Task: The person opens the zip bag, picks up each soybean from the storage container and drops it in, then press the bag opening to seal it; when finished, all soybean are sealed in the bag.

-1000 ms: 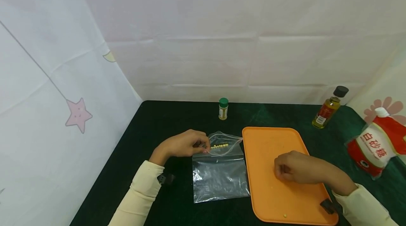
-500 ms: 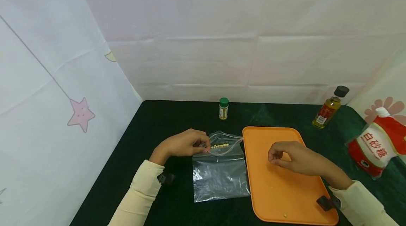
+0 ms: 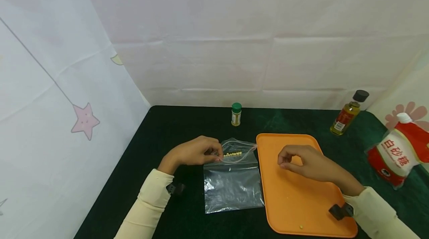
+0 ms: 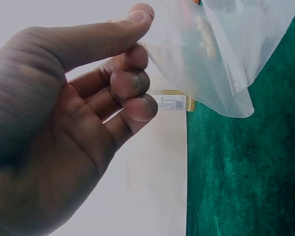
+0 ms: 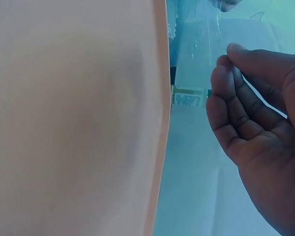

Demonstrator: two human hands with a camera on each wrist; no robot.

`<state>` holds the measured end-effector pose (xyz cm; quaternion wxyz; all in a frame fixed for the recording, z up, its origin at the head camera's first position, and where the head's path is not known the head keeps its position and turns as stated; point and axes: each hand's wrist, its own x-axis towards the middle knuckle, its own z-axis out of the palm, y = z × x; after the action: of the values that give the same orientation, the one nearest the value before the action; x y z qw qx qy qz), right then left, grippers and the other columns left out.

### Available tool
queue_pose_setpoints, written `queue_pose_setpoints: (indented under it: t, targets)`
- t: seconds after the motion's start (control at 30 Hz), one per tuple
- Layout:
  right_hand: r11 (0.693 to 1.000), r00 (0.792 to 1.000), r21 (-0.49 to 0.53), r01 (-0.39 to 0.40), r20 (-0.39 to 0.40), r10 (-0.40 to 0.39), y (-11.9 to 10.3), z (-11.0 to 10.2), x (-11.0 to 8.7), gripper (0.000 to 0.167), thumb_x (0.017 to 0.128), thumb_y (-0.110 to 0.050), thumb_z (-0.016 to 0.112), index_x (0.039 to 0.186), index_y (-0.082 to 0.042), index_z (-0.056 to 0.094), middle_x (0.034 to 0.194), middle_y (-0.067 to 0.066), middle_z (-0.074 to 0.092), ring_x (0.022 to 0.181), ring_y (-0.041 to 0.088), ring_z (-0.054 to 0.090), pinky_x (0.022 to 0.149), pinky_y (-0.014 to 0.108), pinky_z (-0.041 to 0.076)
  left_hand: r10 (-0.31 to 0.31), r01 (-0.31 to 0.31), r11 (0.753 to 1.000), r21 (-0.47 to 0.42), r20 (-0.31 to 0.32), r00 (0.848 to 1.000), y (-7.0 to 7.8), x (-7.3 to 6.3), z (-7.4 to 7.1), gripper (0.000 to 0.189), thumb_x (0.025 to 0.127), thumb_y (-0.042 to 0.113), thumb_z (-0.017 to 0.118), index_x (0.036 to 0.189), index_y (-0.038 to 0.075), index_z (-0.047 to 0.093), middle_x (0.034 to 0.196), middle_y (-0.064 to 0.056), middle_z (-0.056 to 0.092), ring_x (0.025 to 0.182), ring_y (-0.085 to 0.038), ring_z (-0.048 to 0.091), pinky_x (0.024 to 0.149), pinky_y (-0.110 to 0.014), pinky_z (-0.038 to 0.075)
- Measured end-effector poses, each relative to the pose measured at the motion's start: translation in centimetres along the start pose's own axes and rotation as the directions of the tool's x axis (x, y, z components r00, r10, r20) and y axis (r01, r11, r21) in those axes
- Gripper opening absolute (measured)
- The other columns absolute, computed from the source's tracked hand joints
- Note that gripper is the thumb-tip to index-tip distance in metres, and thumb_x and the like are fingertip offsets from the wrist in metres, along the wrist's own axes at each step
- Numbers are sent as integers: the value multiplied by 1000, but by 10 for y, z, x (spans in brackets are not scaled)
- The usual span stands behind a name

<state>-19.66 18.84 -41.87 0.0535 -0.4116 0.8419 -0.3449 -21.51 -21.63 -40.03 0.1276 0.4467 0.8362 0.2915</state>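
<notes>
My left hand (image 3: 197, 151) pinches the left edge of the mouth of a clear zip bag (image 3: 232, 190). The bag lies flat on the dark green cloth with its mouth parted, and a row of small round yellow pieces, like soybeans (image 3: 233, 154), shows inside near the zip. My right hand (image 3: 306, 161) is held above the orange tray (image 3: 285, 209), thumb and forefinger tips together. I cannot tell whether something tiny sits between those fingertips. Near the tray's front edge lies one small yellow piece (image 3: 301, 227). In the right wrist view the thumb (image 5: 265, 61) meets the forefinger.
Behind the bag stands a small green-capped jar (image 3: 236, 114). An oil bottle (image 3: 348, 114) with a black cap is at the back right. A red and white sugar bag (image 3: 395, 153) with a white spout lies at the right. Pale cloth walls (image 3: 234, 45) rise behind the table.
My right hand has risen from the tray surface and shifted left and back, toward the zip bag. The left hand and the bag have stayed in place.
</notes>
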Motion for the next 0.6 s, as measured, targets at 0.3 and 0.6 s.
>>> queue_pose_setpoints:
  t: [0.3, 0.6]
  targets:
    - [1000, 995, 27, -7, -95, 9, -6, 9, 16, 10, 97, -23, 69, 105, -29, 65, 99, -12, 67, 87, 8, 60, 79, 32, 52, -10, 10, 1000, -16, 12, 1000, 3, -1, -1, 6, 97, 15, 67, 102, 18, 70, 91, 8, 58, 77, -8, 55, 68, -26, 51]
    - [995, 989, 96, -28, -139, 41, -14, 13, 37, 7, 98, -21, 67, 103, -26, 66, 99, -6, 66, 88, 12, 60, 85, 32, 50, -20, 20, 1000, 8, 5, 1000, 0, 0, -2, 5, 98, 17, 68, 101, 19, 71, 90, 10, 58, 78, -8, 55, 68, -26, 51]
